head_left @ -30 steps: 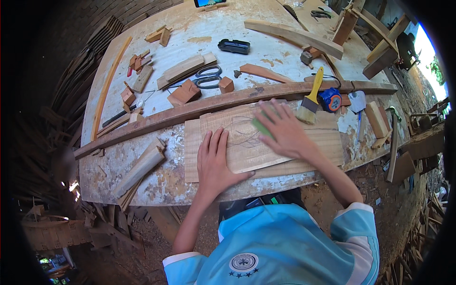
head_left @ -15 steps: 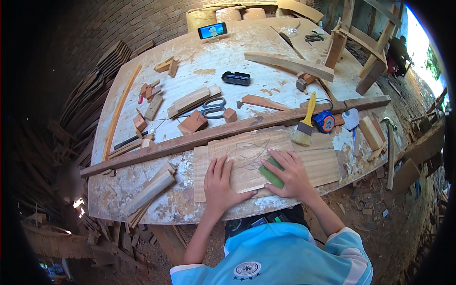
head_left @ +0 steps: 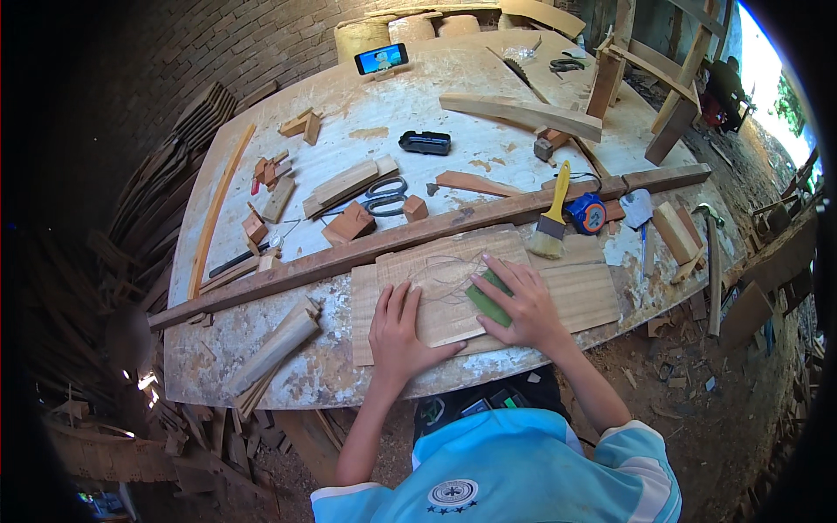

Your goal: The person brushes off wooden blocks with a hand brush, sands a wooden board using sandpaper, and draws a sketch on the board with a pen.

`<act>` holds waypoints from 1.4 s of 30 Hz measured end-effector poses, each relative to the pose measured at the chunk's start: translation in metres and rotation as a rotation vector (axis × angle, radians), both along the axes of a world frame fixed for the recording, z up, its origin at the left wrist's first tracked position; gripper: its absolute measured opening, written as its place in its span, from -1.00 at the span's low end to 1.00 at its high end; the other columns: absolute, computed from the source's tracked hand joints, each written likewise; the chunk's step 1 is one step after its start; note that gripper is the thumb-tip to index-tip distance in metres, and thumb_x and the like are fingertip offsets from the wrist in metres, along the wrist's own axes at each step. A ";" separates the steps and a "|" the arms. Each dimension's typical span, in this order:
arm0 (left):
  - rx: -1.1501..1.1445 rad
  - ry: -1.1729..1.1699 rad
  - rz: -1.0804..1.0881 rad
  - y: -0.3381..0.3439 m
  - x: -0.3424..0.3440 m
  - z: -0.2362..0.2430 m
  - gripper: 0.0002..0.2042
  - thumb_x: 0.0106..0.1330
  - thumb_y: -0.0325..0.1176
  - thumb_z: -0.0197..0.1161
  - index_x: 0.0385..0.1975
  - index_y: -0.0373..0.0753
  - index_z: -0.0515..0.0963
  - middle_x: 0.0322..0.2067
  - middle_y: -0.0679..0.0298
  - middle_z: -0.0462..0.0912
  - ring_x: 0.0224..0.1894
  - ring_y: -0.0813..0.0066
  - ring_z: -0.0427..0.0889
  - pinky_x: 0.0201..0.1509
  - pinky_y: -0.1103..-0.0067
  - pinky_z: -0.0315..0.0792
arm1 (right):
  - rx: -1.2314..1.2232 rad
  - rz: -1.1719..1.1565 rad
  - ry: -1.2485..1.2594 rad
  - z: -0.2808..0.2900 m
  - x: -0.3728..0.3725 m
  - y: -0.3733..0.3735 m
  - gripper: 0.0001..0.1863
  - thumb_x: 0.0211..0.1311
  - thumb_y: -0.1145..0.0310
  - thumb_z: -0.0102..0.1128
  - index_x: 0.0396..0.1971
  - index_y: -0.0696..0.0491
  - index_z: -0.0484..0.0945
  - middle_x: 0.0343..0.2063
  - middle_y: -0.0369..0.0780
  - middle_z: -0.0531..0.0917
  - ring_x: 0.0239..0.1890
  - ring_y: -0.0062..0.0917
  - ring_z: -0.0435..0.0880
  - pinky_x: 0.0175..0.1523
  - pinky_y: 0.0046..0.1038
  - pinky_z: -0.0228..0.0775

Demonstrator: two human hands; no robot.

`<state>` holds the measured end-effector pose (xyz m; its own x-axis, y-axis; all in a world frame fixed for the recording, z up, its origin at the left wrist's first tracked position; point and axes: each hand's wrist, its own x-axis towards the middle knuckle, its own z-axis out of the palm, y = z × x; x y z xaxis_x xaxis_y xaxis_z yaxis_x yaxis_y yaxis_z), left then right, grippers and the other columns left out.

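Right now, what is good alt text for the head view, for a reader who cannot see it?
The right hand holds a green pad against a wooden board marked with drawn curves, while the left hand lies on the board. Beyond are a yellow-handled brush and a blue tape measure.

A green pad [head_left: 490,299] on a tan board [head_left: 440,318] with a drawing [head_left: 438,277].
The pad is flat and has straight sides. It sits a bit slanted, near the right end of the board, and the right hand [head_left: 526,305] holds it down, hiding some of it. The board is thin and lies flat, with wavy wood lines. The drawing is made of thin, dark, curvy lines, and it is partly covered on its right side. The left hand [head_left: 404,343] presses on the board's left part. A lower board [head_left: 586,292], also tan, lies under it and sticks out on both sides.
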<state>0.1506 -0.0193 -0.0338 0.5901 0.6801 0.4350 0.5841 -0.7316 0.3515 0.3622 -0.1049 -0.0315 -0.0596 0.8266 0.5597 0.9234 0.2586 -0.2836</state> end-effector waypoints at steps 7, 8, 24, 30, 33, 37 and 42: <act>0.004 0.006 0.006 -0.002 0.000 0.000 -0.13 -0.34 0.18 0.45 0.00 -0.30 0.45 0.09 0.07 0.38 0.23 0.02 0.25 0.20 0.21 0.26 | -0.005 -0.018 -0.003 0.002 -0.002 -0.003 -0.39 -0.04 0.14 0.26 0.11 -0.11 0.44 0.18 -0.14 0.36 0.10 -0.20 0.41 0.19 -0.21 0.18; -0.004 0.007 0.003 -0.002 -0.001 0.000 -0.12 -0.34 0.19 0.45 0.01 -0.30 0.44 0.09 0.07 0.38 0.23 0.03 0.25 0.21 0.21 0.24 | -0.011 -0.021 0.001 0.002 -0.003 -0.003 -0.40 -0.04 0.14 0.25 0.11 -0.11 0.44 0.18 -0.14 0.36 0.12 -0.20 0.39 0.20 -0.21 0.16; -0.093 0.087 0.018 -0.003 0.000 -0.001 -0.02 -0.33 0.25 0.40 0.13 -0.26 0.32 0.17 0.06 0.24 0.28 0.04 0.12 0.28 0.20 0.09 | -0.399 -0.155 -0.183 -0.010 0.003 0.017 -0.36 0.32 -0.07 -0.21 0.32 -0.10 0.08 0.34 -0.19 0.09 0.39 -0.29 0.00 0.40 -0.10 -0.30; -0.103 0.125 0.007 0.012 -0.003 -0.009 -0.06 -0.18 0.31 0.28 0.17 -0.27 0.30 0.21 0.03 0.21 0.29 0.07 0.10 0.33 0.22 -0.01 | -0.395 -0.350 -0.118 -0.014 -0.008 0.038 -0.40 0.33 -0.08 -0.29 0.32 -0.19 0.09 0.36 -0.19 0.06 0.40 -0.26 -0.06 0.40 -0.03 -0.38; -0.289 0.104 0.006 0.032 0.006 0.009 -0.30 0.09 0.16 0.19 0.11 -0.27 0.37 0.18 0.06 0.27 0.26 0.10 0.17 0.31 0.27 0.02 | -0.407 -0.243 -0.203 -0.009 -0.005 0.030 -0.42 0.34 -0.08 -0.30 0.32 -0.23 0.11 0.36 -0.19 0.05 0.41 -0.25 -0.07 0.39 0.00 -0.41; -0.228 0.099 0.094 0.050 0.018 -0.006 -0.50 0.19 -0.07 0.18 0.06 -0.24 0.39 0.12 0.07 0.32 0.17 0.08 0.24 0.25 0.31 0.12 | -0.496 0.068 -0.294 0.003 0.017 0.026 -0.42 0.36 -0.09 -0.36 0.33 -0.24 0.08 0.37 -0.21 0.04 0.41 -0.23 -0.09 0.40 0.00 -0.42; 0.049 -0.095 0.095 0.057 0.024 -0.021 -0.58 0.19 -0.14 0.19 -0.01 -0.23 0.45 0.00 0.15 0.43 0.00 0.09 0.34 0.13 0.30 0.24 | -0.462 -0.018 -0.291 -0.001 0.001 0.026 -0.42 0.37 -0.05 -0.37 0.33 -0.17 0.08 0.36 -0.23 0.04 0.41 -0.24 -0.09 0.41 -0.01 -0.40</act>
